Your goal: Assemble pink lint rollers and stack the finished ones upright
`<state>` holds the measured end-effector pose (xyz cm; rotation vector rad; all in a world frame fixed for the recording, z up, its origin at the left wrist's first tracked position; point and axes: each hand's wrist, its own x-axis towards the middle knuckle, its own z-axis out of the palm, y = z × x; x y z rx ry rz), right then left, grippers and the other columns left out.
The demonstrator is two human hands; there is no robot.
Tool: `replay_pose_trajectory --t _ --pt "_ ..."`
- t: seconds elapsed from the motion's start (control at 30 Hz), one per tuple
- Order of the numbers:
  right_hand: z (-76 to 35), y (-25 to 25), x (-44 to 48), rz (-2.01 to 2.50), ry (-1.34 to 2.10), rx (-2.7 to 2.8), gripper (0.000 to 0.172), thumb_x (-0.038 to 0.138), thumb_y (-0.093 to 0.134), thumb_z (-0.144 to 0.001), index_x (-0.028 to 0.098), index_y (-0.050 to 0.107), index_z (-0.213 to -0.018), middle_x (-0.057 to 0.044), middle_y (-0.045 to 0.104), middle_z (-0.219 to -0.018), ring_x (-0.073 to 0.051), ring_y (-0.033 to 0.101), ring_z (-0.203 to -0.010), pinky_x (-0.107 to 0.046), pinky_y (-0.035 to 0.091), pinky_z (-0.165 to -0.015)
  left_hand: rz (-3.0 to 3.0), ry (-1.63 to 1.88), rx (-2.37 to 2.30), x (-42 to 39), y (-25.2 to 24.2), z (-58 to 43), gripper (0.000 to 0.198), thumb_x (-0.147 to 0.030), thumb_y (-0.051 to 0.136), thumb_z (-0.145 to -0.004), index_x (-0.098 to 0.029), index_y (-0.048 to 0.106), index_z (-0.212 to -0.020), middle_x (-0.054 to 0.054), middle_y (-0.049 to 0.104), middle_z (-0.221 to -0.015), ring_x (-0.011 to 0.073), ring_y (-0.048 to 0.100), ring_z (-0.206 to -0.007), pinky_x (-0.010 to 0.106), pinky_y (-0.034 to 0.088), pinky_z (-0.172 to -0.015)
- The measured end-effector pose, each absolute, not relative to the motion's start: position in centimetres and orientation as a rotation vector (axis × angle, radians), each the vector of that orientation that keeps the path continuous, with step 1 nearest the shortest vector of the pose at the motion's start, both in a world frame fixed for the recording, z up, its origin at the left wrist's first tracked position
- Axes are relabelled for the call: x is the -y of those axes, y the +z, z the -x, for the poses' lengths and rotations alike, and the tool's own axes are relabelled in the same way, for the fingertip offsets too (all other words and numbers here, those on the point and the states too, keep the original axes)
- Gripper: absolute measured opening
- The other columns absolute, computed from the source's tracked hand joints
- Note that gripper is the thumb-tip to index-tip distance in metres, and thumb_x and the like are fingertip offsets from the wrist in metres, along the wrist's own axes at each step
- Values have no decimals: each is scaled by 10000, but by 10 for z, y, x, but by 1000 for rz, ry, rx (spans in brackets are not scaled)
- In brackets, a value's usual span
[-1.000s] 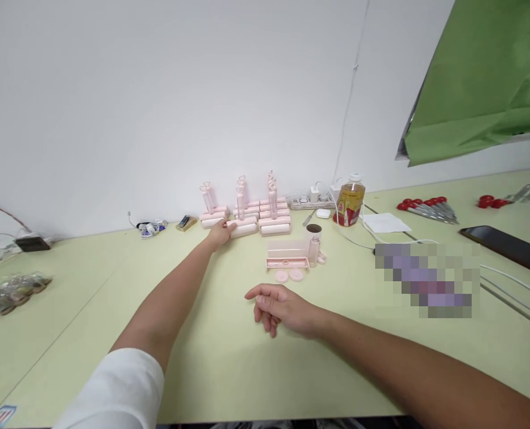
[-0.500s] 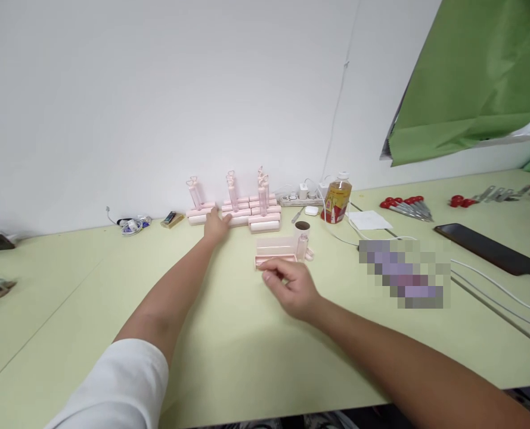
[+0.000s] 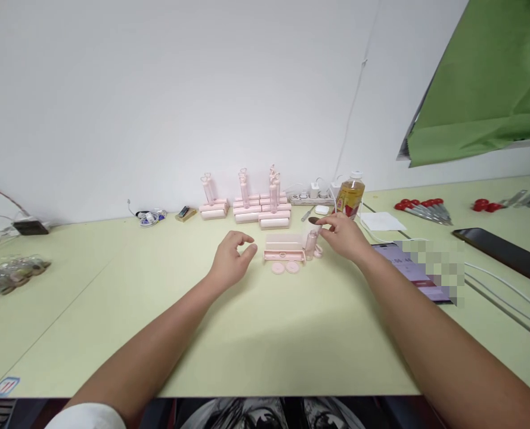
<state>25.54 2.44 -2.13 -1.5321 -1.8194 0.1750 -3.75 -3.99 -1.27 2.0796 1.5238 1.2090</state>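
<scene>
The left hand (image 3: pixel 232 262) has come away from the stacked cases (image 3: pixel 248 218) by the wall and hangs over the table, released, thumb and forefinger apart with nothing between them. Just right of it sits the open case (image 3: pixel 272 256), its clear flap (image 3: pixel 285 242) up behind and two pink discs (image 3: pixel 285 268) lying in front. Next come the upright clear tube (image 3: pixel 310 245) and the small pink piece (image 3: pixel 318 251) beside it. Behind them stands the white roll (image 3: pixel 311 229), where the right hand (image 3: pixel 344 235) has now arrived, fingertips at its rim; I cannot tell whether they grasp it. The work thus seems to shift from the stack to these loose parts
</scene>
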Motion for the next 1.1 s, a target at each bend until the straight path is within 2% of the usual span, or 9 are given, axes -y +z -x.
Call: replay_pose_trajectory --t 0.23,0.37,0.47,0.53,0.6,0.67,0.8,0.93,1.1 --pt "-276 8 -12 1411 131 1192 41 188 594 -653 186 623 -682 -15 556 -686 -136 476 -560 -288 390 -555 -2090 1228 -1405 72 -6 45 133 -318 543 -870 -221 631 -895 32 637 -948 165 599 -827 315 490 -730" --pt "-265 30 10 871 592 974 33 232 531 -685 216 502 -685 25 489 -535 -127 473 -483 -267 375 -475 -2145 1226 -1324 75 -12 44 199 -333 527 -897 -223 619 -1036 47 640 -969 157 601 -793 309 502 -700" --pt "-229 29 34 708 1072 1100 116 268 552 -669 219 513 -766 45 493 -518 -126 470 -443 -240 338 -407 -2256 1225 -1181 81 -17 37 504 -371 583 -880 -273 433 -1351 90 582 -1194 187 597 -931 328 525 -747" --pt "-199 17 52 718 1331 1216 155 274 593 -676 212 548 -811 47 507 -509 -119 458 -418 -232 317 -392 -2362 1297 -1009 85 -20 33 728 -422 647 -836 -299 278 -1451 127 464 -1367 243 539 -1124 394 513 -875" --pt "-174 3 68 706 1508 1363 163 323 617 -723 198 582 -820 34 529 -518 -111 447 -416 -239 330 -405 -2429 1451 -792 90 -21 29 785 -473 670 -806 -305 258 -1452 140 405 -1420 293 448 -1260 470 449 -993" --pt "-159 -9 79 683 1575 1584 196 366 604 -782 191 627 -867 30 526 -528 -107 436 -418 -248 346 -422 -2426 1586 -623 94 -22 29 694 -508 652 -806 -302 339 -1391 133 473 -1347 307 442 -1273 506 419 -1020" --pt "-164 -10 78 834 1015 1835 174 324 641 -777 217 688 -906 7 570 -626 -119 485 -531 -258 398 -522 -2270 1616 -765 94 -22 36 471 -531 609 -806 -231 501 -1153 108 612 -1060 293 576 -1089 465 479 -910" --pt "-190 2 56 1086 508 1589 125 307 596 -789 199 658 -779 1 579 -607 -137 505 -542 -264 402 -527 -2150 1427 -1111 84 -26 43 351 -524 580 -808 -199 542 -936 50 614 -828 194 590 -743 337 479 -678" --pt "-210 4 40 1154 253 1497 138 294 577 -801 179 650 -821 26 536 -567 -123 465 -501 -249 374 -505 -2196 1223 -1173 75 -35 42 403 -495 587 -808 -200 534 -1076 34 621 -857 169 573 -708 286 436 -623"
